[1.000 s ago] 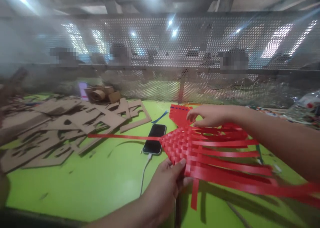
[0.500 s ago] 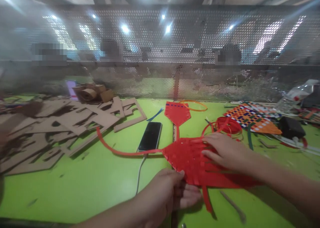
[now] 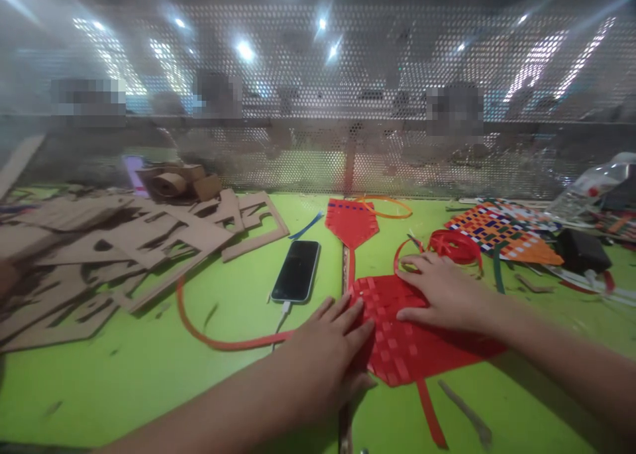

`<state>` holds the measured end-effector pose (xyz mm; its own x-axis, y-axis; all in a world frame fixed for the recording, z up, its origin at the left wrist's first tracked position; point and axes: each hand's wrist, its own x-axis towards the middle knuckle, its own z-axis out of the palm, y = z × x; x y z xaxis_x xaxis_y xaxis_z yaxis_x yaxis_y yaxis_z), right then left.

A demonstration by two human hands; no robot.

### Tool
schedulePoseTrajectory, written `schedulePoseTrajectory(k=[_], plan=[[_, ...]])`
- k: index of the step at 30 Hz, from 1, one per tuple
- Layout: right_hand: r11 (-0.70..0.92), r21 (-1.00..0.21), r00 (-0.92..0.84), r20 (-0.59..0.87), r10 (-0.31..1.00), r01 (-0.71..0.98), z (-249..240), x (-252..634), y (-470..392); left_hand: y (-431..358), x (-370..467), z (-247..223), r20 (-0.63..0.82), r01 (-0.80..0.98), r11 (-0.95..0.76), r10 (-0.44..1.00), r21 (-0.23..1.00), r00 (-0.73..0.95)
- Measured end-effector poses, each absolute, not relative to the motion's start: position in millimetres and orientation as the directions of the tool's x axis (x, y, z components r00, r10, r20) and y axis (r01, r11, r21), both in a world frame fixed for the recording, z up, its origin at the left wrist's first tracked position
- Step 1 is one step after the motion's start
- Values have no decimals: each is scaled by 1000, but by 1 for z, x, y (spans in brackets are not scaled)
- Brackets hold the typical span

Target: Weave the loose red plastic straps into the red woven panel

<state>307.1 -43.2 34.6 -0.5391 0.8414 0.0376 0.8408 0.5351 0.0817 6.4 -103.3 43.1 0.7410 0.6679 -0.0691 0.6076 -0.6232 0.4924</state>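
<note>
Red woven piece (image 3: 390, 341) looks light, bendy and slick, best held by its tight weave, where left hand (image 3: 325, 348) and right hand (image 3: 447, 291) rest, fingers (image 3: 360, 335) spread.

Cardboard cut-outs (image 3: 144, 242) are heaped at left; a smartphone (image 3: 297, 272) is joined to a white cable (image 3: 283, 313); a black box (image 3: 582, 248) is placed near a clear bottle (image 3: 589, 187); a perforated screen (image 3: 372, 63) is seen behind.

The red weave (image 3: 392, 341) looks plastic, the tabletop (image 3: 124, 381) glossy, the cardboard (image 3: 139, 245) matt.
</note>
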Motion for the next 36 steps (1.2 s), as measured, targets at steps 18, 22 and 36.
schedulePoseTrajectory(k=[18,22,36], plan=[[606,-216,-643,-282,712,766,52,298,-14,-84,18,43,-72,661,-683,676,310,733],[601,-165,-598,-474,647,782,60,301,-1,-77,30,30,-36,660,-695,680,285,732],[636,-204,-651,-432,624,744,47,294,5,-76,35,4,-41,671,-714,678,202,734]])
